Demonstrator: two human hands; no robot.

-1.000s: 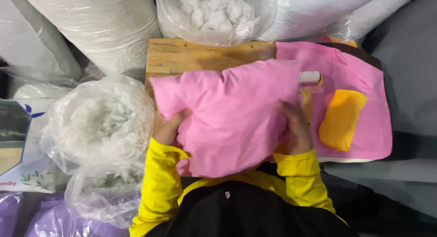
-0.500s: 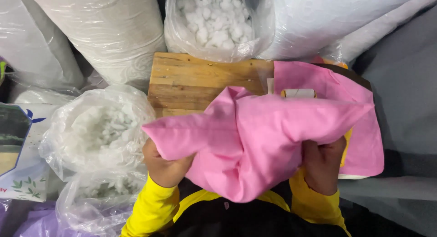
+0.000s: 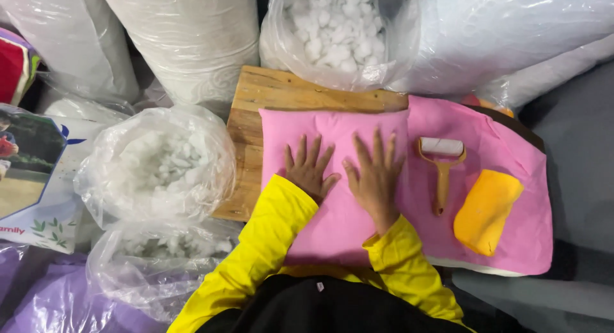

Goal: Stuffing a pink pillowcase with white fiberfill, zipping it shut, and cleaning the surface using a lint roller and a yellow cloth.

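Pink cushion [image 3: 332, 179] lies flat on the wooden board [image 3: 268, 96], covering its right part and overlapping the pink cloth [image 3: 511, 179] that spreads to the board's right edge. Left hand [image 3: 309, 170] and right hand [image 3: 375, 173] rest side by side on the cushion, palms down, fingers spread, gripping nothing. On the cloth lie one lint roller [image 3: 441, 167] and, just beside it, one orange fabric piece [image 3: 486, 210]. Three clear bags of white stuffing crowd the board: one at its far edge [image 3: 339, 32], two off its left edge [image 3: 160, 167] [image 3: 153, 263].
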